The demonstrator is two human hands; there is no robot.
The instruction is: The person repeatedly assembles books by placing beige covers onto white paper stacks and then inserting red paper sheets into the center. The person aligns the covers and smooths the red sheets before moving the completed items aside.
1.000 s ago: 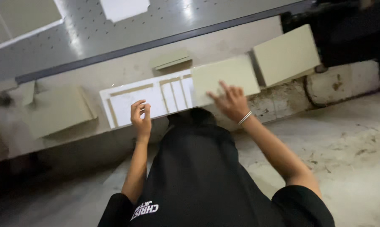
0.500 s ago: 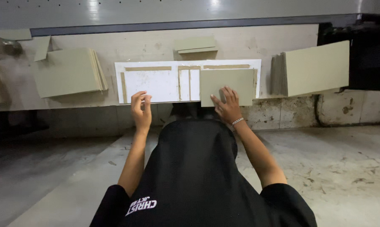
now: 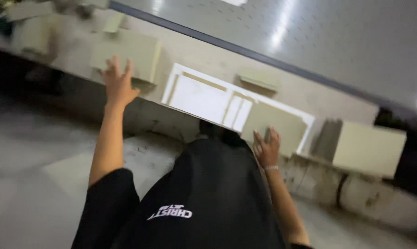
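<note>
Left hand (image 3: 117, 84): fingers spread, holding nothing, raised in front of a beige panel (image 3: 128, 57) leaning on the ledge. Right hand (image 3: 266, 148): fingers extended, flat against the lower edge of a second beige panel (image 3: 274, 125), not clamped. That panel overlaps a white frame (image 3: 204, 97). Third panel (image 3: 367, 148) stands well apart at right. Picture blurred.

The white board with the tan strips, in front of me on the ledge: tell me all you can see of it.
The white board is a flat, rectangular panel lying on the pale ledge, seen tilted in this view. Thin tan strips lie along its top and down its middle. A plain tan panel covers its right part. The right hand rests on that panel's lower edge; the left hand is off it, by another tan stack. Details are blurred.
</note>
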